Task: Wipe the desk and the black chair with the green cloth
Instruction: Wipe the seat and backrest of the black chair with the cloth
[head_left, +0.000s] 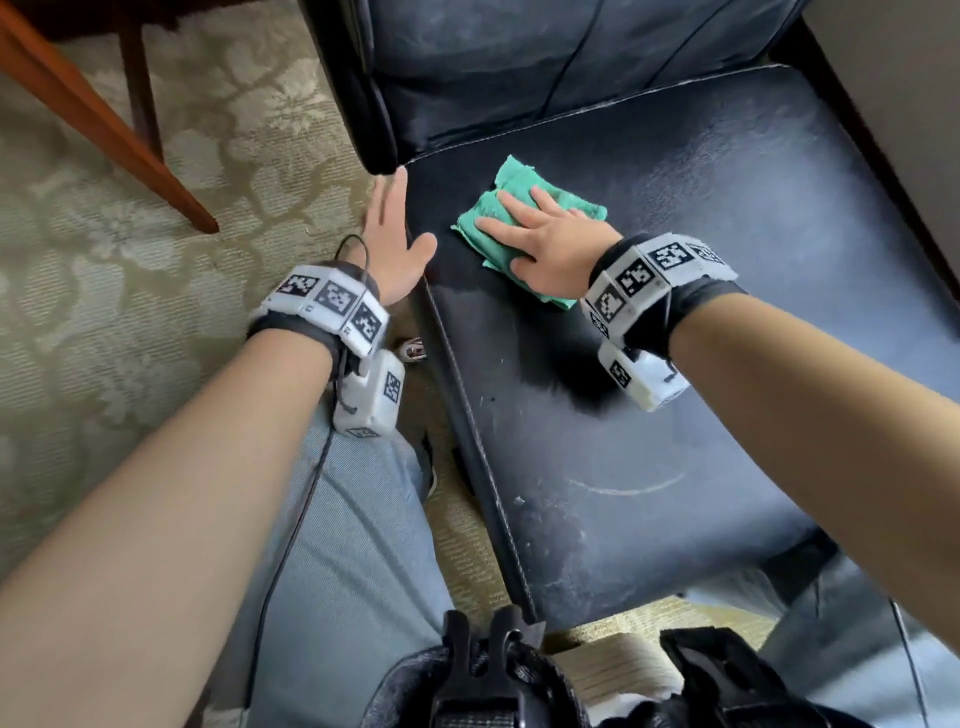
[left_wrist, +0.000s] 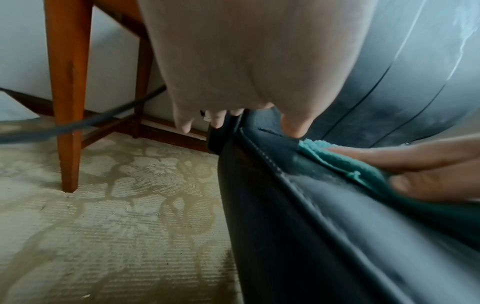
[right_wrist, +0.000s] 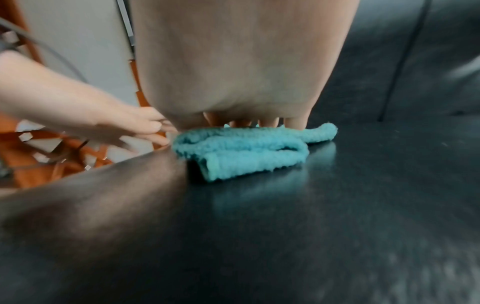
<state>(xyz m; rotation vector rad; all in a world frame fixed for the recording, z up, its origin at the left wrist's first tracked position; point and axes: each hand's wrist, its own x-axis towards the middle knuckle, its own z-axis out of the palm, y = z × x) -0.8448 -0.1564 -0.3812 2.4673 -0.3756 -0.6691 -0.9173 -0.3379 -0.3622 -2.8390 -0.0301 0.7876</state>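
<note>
A folded green cloth (head_left: 519, 182) lies on the back left part of the black chair seat (head_left: 727, 322). My right hand (head_left: 540, 236) presses flat on the cloth with straight, spread fingers; the cloth (right_wrist: 241, 152) sticks out under that hand in the right wrist view. My left hand (head_left: 392, 236) rests open against the seat's left edge, fingers straight toward the backrest (head_left: 519, 67), thumb on the seat. The left wrist view shows the seat's stitched edge (left_wrist: 262, 156) and the cloth (left_wrist: 345, 164) under my right fingers (left_wrist: 405, 158). Pale smears and a curved scuff mark the seat.
A wooden desk leg (head_left: 104, 130) slants over the patterned carpet (head_left: 130, 312) at the left. A wall or panel (head_left: 909, 104) runs close along the chair's right side. My jeans-clad leg (head_left: 353, 519) is beside the seat's front left.
</note>
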